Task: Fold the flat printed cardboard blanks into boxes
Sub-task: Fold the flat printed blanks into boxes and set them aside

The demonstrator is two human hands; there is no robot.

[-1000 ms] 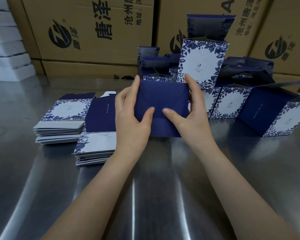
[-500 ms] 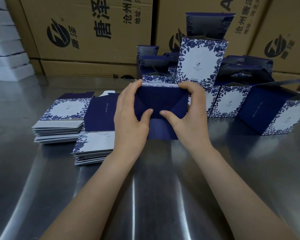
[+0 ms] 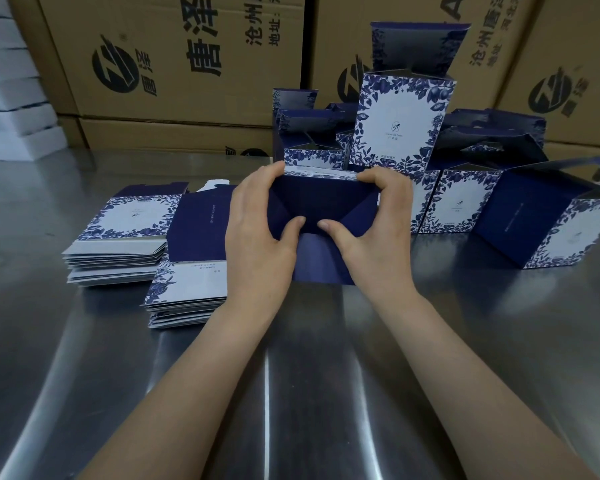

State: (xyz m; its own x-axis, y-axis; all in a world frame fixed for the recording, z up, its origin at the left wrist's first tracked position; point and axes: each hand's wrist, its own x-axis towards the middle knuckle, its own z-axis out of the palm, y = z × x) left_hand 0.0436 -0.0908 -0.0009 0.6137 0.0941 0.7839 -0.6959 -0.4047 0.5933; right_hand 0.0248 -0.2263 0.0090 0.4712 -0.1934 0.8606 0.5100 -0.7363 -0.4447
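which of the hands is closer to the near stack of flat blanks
Left. The left hand sits just right of the near stack of blanks, gripping the half-folded box; the right hand grips the box's other side, farther off.

fingertips of left hand and right hand hidden behind far edge of half-folded box, near stack of blanks partly covered by left hand, brown cartons cut off by top edge, small print on tall box too small to be read

Blank stacks: two, far stack and near stack. Half-folded box: one. Hands: two, left hand and right hand. Folded boxes: at least six, overlapping. Brown cartons: several.
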